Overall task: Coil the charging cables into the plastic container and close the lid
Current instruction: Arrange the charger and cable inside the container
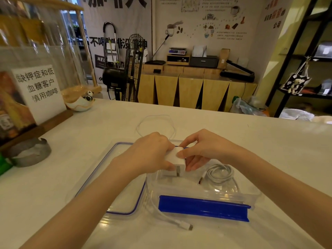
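A clear plastic container [251, 194] with a blue latch [203, 207] sits on the white counter in front of me. Inside it lies a coiled white cable [221, 174]. Its clear lid [100, 177], edged with a blue seal, lies flat to the left. My left hand [149, 155] and my right hand [201, 150] both grip a white charger block [176, 158] above the container's far left corner. A loose white cable loops on the counter behind my hands [154, 123]. Another cable end with its plug [189, 226] trails over the container's near left side onto the counter.
A grey metal ashtray [29, 153] sits at the left, near a sign on a wooden stand [39, 92]. A small white panda dish [80, 103] stands at the counter's back left. Beyond the counter are wooden cabinets [190, 88] and a fan [133, 69].
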A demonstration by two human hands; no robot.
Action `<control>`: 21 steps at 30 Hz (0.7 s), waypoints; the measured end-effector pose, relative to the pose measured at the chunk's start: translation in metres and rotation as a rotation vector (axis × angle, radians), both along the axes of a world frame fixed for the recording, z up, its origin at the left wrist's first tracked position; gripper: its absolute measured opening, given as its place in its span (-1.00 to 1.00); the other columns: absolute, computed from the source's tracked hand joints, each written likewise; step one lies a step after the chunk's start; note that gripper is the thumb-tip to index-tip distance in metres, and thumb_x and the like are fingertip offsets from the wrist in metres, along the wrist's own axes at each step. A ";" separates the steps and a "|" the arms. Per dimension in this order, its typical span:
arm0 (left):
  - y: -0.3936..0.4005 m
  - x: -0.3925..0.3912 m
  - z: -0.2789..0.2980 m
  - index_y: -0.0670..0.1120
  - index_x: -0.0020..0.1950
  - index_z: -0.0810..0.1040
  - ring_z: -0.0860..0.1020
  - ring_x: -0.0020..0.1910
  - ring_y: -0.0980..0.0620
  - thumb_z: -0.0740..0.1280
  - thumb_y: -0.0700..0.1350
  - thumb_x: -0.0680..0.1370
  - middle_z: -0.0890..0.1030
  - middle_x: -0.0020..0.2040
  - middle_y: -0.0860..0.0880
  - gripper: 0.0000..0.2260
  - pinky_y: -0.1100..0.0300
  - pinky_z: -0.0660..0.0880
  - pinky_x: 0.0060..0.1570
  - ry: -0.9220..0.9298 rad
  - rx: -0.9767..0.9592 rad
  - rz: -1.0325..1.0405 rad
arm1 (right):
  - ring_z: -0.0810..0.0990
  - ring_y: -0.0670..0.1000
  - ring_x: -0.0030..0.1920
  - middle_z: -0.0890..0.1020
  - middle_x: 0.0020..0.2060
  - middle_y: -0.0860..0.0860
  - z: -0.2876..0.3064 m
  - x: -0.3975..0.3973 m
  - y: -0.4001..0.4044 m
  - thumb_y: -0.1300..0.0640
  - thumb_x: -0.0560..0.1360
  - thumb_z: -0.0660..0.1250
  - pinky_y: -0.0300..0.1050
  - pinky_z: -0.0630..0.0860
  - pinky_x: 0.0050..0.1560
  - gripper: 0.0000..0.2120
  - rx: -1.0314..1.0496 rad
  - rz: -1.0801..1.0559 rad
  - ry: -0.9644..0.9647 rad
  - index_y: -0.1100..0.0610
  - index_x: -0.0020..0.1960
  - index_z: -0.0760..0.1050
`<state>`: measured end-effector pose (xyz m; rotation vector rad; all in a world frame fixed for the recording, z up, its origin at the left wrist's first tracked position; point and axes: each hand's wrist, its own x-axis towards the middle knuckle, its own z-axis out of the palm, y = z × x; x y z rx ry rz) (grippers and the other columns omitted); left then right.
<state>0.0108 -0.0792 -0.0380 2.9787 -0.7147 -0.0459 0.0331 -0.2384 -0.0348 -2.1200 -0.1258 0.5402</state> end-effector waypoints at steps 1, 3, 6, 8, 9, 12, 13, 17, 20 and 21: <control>0.000 0.000 0.000 -0.03 0.19 0.50 0.47 0.09 -0.03 0.35 0.13 0.41 0.57 0.11 -0.04 -0.58 -0.03 0.46 0.09 0.000 0.017 0.000 | 0.69 0.05 -0.36 0.70 -0.37 0.13 -0.001 0.000 0.001 0.19 0.34 0.46 -0.22 0.60 -0.39 -0.73 -0.001 -0.006 -0.019 0.18 0.02 0.55; -0.002 0.000 0.001 -0.05 0.20 0.50 0.48 0.10 -0.04 0.34 0.11 0.42 0.58 0.12 -0.06 -0.59 -0.02 0.47 0.09 -0.008 0.048 0.000 | 0.69 0.04 -0.38 0.69 -0.40 0.12 -0.003 -0.001 0.002 0.19 0.34 0.46 -0.23 0.59 -0.41 -0.74 0.002 -0.015 -0.059 0.19 0.01 0.54; -0.003 -0.002 0.000 -0.07 0.17 0.53 0.51 0.06 -0.05 0.32 0.05 0.46 0.59 0.09 -0.08 -0.66 0.01 0.50 0.05 -0.087 0.060 -0.003 | 0.69 0.03 -0.39 0.69 -0.37 0.14 -0.005 -0.004 0.005 0.20 0.34 0.46 -0.24 0.59 -0.42 -0.75 -0.019 -0.028 -0.143 0.22 -0.01 0.54; -0.003 -0.004 -0.001 -0.07 0.13 0.55 0.53 0.01 -0.05 0.31 0.00 0.48 0.59 0.05 -0.08 -0.73 0.06 0.50 -0.01 -0.163 0.068 -0.007 | 0.69 0.04 -0.38 0.69 -0.33 0.17 -0.006 -0.005 0.007 0.23 0.34 0.45 -0.21 0.62 -0.39 -0.74 -0.041 -0.044 -0.224 0.23 0.00 0.52; -0.002 -0.006 -0.001 -0.06 0.13 0.54 0.53 0.00 -0.04 0.31 0.00 0.49 0.59 0.04 -0.07 -0.74 0.08 0.50 -0.03 -0.192 0.066 -0.011 | 0.69 0.05 -0.37 0.69 -0.32 0.17 -0.005 -0.005 0.008 0.24 0.34 0.45 -0.20 0.63 -0.38 -0.73 -0.060 -0.045 -0.263 0.22 0.01 0.51; 0.003 -0.008 0.000 -0.02 0.09 0.56 0.52 -0.01 0.03 0.32 0.02 0.47 0.61 0.04 -0.02 -0.76 0.11 0.49 0.01 -0.196 -0.065 -0.015 | 0.68 0.00 -0.36 0.69 -0.31 0.13 0.002 -0.004 0.011 0.21 0.37 0.42 -0.21 0.63 -0.35 -0.79 -0.190 0.011 -0.405 0.17 -0.01 0.52; 0.007 -0.009 0.002 -0.02 0.09 0.57 0.52 -0.01 0.06 0.32 0.01 0.47 0.61 0.04 0.00 -0.77 0.14 0.49 0.03 -0.178 -0.149 -0.001 | 0.67 -0.03 -0.36 0.69 -0.32 0.11 0.005 -0.003 0.013 0.18 0.39 0.40 -0.20 0.63 -0.31 -0.83 -0.247 0.034 -0.475 0.16 -0.03 0.54; 0.031 -0.010 0.010 -0.04 0.08 0.58 0.54 -0.08 0.11 0.27 -0.10 0.51 0.65 0.00 0.00 -0.81 0.24 0.49 -0.04 -0.204 -0.356 0.080 | 0.65 -0.11 -0.34 0.65 -0.32 -0.04 0.025 -0.002 0.027 0.11 0.46 0.31 -0.25 0.59 -0.25 -0.93 -0.282 0.197 -0.650 0.07 -0.09 0.54; 0.054 -0.009 0.005 -0.04 0.08 0.59 0.54 -0.13 0.14 0.27 -0.12 0.51 0.65 -0.03 0.00 -0.82 0.32 0.46 -0.11 -0.172 -0.390 0.165 | 0.62 -0.14 -0.28 0.60 -0.31 -0.12 0.034 -0.001 0.048 0.12 0.47 0.29 -0.35 0.55 -0.25 -0.92 -0.261 0.376 -0.682 0.05 -0.06 0.55; 0.061 -0.009 0.002 -0.05 0.06 0.60 0.53 -0.17 0.16 0.28 -0.12 0.51 0.66 -0.05 0.00 -0.82 0.38 0.43 -0.14 -0.153 -0.403 0.183 | 0.60 -0.15 -0.25 0.59 -0.28 -0.12 0.034 0.000 0.056 0.12 0.47 0.29 -0.32 0.55 -0.20 -0.90 -0.284 0.425 -0.705 0.06 -0.04 0.56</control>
